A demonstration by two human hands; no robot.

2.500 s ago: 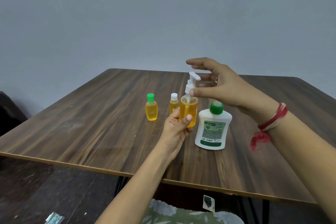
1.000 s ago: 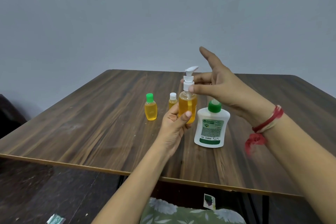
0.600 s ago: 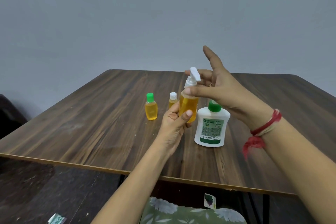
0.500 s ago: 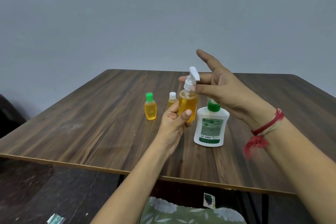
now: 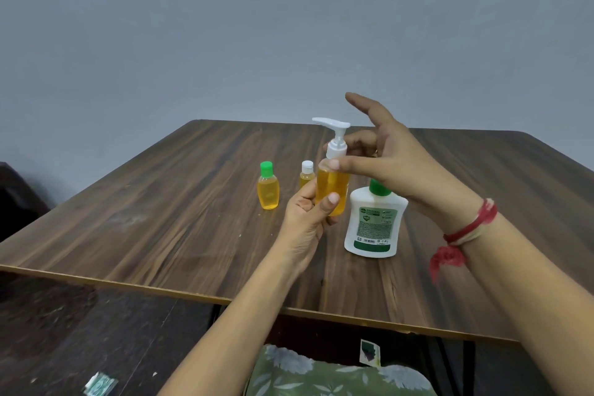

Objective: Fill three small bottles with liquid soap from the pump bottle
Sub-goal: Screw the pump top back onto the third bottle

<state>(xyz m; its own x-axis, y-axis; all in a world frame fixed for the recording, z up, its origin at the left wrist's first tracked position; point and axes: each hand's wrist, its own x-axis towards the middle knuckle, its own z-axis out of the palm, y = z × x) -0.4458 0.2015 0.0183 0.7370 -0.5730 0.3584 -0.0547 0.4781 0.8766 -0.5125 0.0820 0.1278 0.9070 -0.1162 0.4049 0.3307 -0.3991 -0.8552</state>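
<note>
– While I watch the head view from the remote desk, entry on the hands: the left hand (image 5: 305, 219) grips the body of the pump bottle (image 5: 332, 190); fingers curled behind it, thumb laid across the clear front; bottle upright, orange liquid nearly to the shoulder.

– Noted; and the other side?

– The right hand (image 5: 395, 157) reaches in from the right; thumb and one bent finger pinch the white collar (image 5: 336, 149) under the pump head; forefinger stuck up and away, touching nothing; the remaining fingers lie behind the collar and I cannot tell how; a red thread (image 5: 471, 228) is tied round that wrist.

– Where is the bottle on the bench?

– Over the middle of the wooden table (image 5: 144, 235); its base is hidden by the left thumb and palm, so I cannot tell whether it stands on the wood or hangs just above; nozzle points left.

– Other items?

– Two more, both capped, both holding orange liquid: the green-capped small bottle (image 5: 268, 191) stands alone to the left of the left hand; the white-capped small bottle (image 5: 307, 173) stands behind the left fingers, partly covered by them. A white bottle (image 5: 374, 225) with a green cap stands just beside the pump bottle on its right, label toward me, below the right wrist. Nearer than the table edge: a floral cloth (image 5: 337, 376) at the bottom of the view; a small printed scrap (image 5: 100, 384) on the dark floor at left.
</note>
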